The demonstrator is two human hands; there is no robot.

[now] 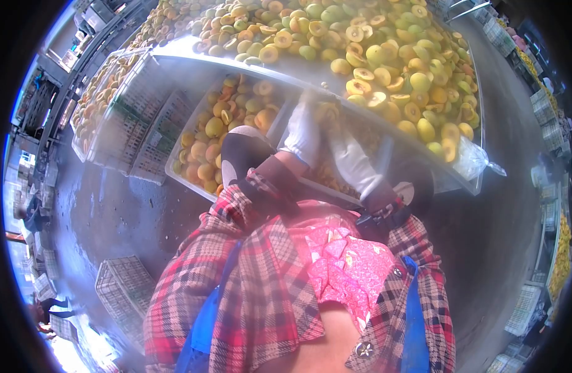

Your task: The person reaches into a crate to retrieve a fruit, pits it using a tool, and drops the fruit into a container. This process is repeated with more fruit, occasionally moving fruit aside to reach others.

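Note:
Both my hands wear whitish gloves and are close together at the near edge of the metal table (pixel 273 73). My left hand (pixel 303 127) reaches over the divider between two crates, its fingers blurred under the table's rim. Just right of it, my right hand (pixel 348 149) points up over the crate of small fruit pieces (pixel 328 177); its fingers are lost in glare. Whether either hand holds anything cannot be made out. Halved and whole yellow-green fruit (pixel 385 74) covers the table. Left of my hands stands a crate of yellow-orange fruit (pixel 214 127).
Stacked crates (pixel 121 118) with halved fruit on top stand at the left. An upright crate (pixel 121 289) is on the wet floor at lower left. A clear plastic bag (pixel 471 158) lies at the table's right corner. More crates line the far right; a person (pixel 34 214) is at far left.

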